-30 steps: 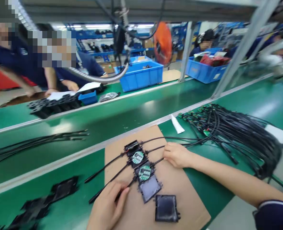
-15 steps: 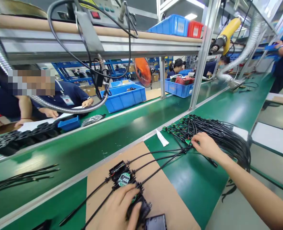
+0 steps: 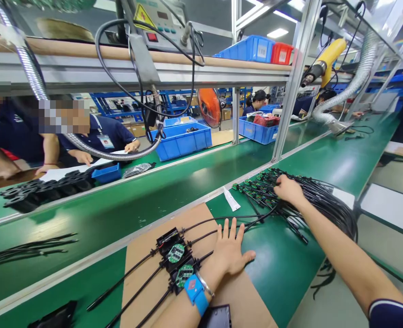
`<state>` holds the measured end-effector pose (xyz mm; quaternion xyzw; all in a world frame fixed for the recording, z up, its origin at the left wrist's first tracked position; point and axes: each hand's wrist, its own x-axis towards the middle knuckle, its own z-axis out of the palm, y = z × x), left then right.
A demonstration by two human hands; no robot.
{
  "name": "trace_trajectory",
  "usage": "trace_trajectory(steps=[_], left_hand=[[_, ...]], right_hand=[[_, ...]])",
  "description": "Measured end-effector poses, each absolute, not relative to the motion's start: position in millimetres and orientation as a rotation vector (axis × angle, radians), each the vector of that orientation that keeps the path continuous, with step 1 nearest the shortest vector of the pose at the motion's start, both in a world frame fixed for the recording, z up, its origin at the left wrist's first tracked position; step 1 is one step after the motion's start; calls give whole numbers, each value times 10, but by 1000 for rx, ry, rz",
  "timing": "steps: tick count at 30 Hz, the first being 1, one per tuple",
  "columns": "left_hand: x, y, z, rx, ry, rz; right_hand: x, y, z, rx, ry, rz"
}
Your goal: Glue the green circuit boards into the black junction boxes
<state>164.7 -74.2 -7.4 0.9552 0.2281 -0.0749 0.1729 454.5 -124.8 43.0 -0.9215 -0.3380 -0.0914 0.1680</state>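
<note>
Right hand [image 3: 289, 189] fingers curled at cable bundle [image 3: 327, 207], hold unclear; left hand [image 3: 231, 249] splayed wide over cables [image 3: 202, 237], nothing grasped. Far blue bin [image 3: 257, 131]: red packets [image 3: 267, 120].

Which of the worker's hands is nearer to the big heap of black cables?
Right. The right hand is at the heap of black cables; the left hand is spread over the cardboard's edge, short of the heap.
</note>
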Motion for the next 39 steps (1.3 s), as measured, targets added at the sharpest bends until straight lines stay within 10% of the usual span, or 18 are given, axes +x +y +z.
trace_trajectory(steps=[17,28,39], left_hand=[[1619,-748,-31,2693,658,-207],[1728,-1045,687,1207,361,647],[921,-1149,847,1201,489,607]], right_hand=[[5489,-1876,2866,-1736,-639,-1101],[3887,-1113,1242,-1900,-1592,388],[5387,-866,695,-2501,-779,87]])
